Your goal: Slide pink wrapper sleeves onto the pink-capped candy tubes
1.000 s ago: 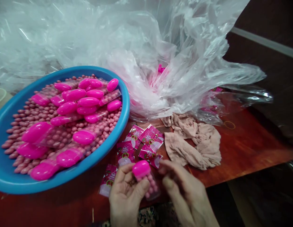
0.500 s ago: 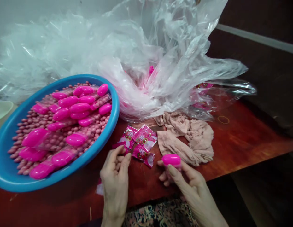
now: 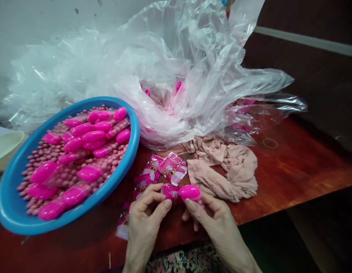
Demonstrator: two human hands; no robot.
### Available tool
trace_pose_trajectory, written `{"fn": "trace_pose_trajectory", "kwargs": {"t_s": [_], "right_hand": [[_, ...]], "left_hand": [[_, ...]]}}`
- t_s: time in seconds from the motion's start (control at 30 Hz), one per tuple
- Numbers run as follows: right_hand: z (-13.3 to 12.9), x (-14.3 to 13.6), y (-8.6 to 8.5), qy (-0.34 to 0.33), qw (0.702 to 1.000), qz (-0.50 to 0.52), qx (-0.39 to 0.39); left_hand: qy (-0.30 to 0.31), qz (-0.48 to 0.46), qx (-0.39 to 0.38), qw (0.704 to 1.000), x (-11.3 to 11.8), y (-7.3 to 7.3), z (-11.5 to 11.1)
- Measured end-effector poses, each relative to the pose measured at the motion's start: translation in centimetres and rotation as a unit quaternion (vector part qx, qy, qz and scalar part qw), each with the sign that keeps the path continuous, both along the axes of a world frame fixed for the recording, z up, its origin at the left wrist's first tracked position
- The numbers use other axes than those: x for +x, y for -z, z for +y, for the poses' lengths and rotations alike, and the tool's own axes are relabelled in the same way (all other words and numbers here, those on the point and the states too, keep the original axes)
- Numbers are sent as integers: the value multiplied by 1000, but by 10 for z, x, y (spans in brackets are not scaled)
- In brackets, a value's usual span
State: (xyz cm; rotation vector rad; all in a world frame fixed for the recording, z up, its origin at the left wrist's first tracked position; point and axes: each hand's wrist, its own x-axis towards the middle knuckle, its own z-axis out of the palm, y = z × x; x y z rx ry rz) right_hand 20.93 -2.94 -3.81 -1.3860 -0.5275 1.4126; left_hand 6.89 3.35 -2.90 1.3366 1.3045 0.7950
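Observation:
Between the thumb and fingers of my left hand (image 3: 146,218) is a small pink printed packet (image 3: 170,192). My right hand (image 3: 217,220) pinches a tube with a bright pink oval cap (image 3: 190,192); my fingers hide most of what lies below the cap. Packet and cap are side by side, seeming to touch, just above the table. Several more printed packets (image 3: 173,167) lie on the table beyond my left hand. To the left, a blue basin (image 3: 133,151) holds loose pink balls (image 3: 36,151) and several clear pink-capped tubes (image 3: 93,136).
A crumpled beige cloth (image 3: 241,170) lies beyond my right hand. Large clear plastic bags (image 3: 164,121) heap along the back, with pink pieces inside one. A rubber band (image 3: 269,143) rests on the red-brown table (image 3: 301,163). At far left is a pale container (image 3: 8,146).
My left hand has picked up a printed packet and moved right. My right hand has brought the pink-capped tube left, so both hands are now close together.

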Motion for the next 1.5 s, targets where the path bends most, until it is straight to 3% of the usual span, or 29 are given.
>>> {"fn": "trace_pose_trajectory", "kwargs": {"t_s": [0.17,0.37,0.47,0.6,0.77,0.87,1.1,1.3,1.5], "right_hand": [[-2,-7,-7,-28,994,21,104],[-8,-12,2,-19,991,-19,133],[-9,-15,5,-39,985,-45,163],[-11,-19,5,-26,984,-89,153],[-9,-15,3,45,991,-97,77],[-6,-14,0,39,991,-100,77],[-2,-19,-9,-2,995,-76,60],[-3,-14,-1,-71,990,-115,44],[-8,-9,4,-100,989,-105,21]], "left_hand": [[20,-92,-68,993,-5,-2,-3],[-175,-231,-158,944,1,-3,-6],[-210,-244,-176,930,1,-6,-6],[-229,-260,-181,920,-5,-5,-6],[-276,-274,-184,903,-9,-3,-6],[-292,-282,-190,894,-8,-3,-6],[-290,-303,-170,892,-6,-4,-7],[-274,-276,-145,910,-6,-1,-9],[-177,-220,-125,951,-8,-1,-10]]}}
